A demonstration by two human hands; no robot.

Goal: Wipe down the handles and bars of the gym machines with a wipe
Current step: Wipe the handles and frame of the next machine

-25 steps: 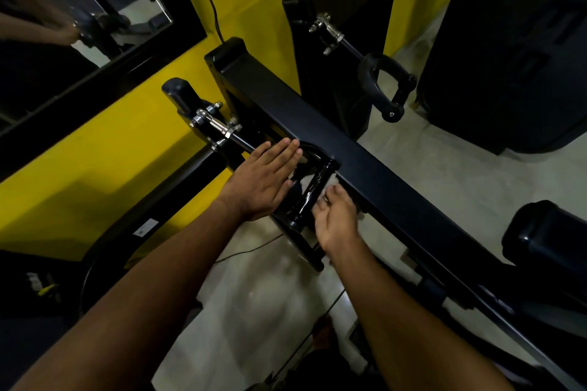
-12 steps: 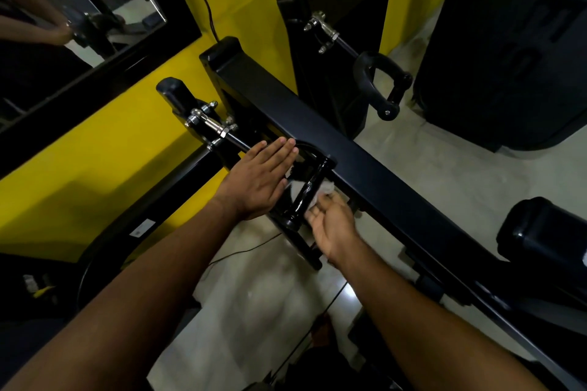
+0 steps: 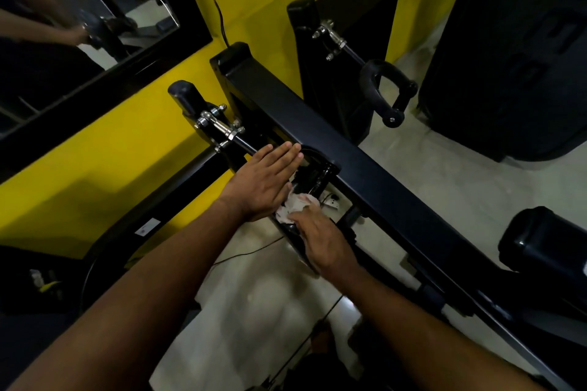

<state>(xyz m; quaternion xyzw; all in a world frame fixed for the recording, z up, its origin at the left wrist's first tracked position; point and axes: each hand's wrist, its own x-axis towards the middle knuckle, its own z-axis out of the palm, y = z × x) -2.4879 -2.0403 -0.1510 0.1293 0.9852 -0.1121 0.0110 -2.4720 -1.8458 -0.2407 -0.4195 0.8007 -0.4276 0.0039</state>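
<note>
Left hand [image 3: 263, 182]: flat, fingers straight, resting on the handle [image 3: 313, 176].
Right hand [image 3: 320, 240]: fingers seemingly curled over the wipe [image 3: 295, 205], pressing it on the handle.

Crumpled white wipe [image 3: 293, 205] of soft paper or cloth, glossy black handle [image 3: 313, 179], matt black painted metal beam [image 3: 349, 162], shiny bare-metal bolts [image 3: 222, 128], smooth pale polished floor [image 3: 460, 187], matt yellow wall [image 3: 95, 168], glossy black pad [image 3: 549, 244]

both bare forearms reach from near toward far. left hand [image 3: 263, 182] flat, palm down, fingers straight, together. right hand [image 3: 320, 240] just right of it, fingers curled round crumpled white wipe [image 3: 293, 206].
</note>
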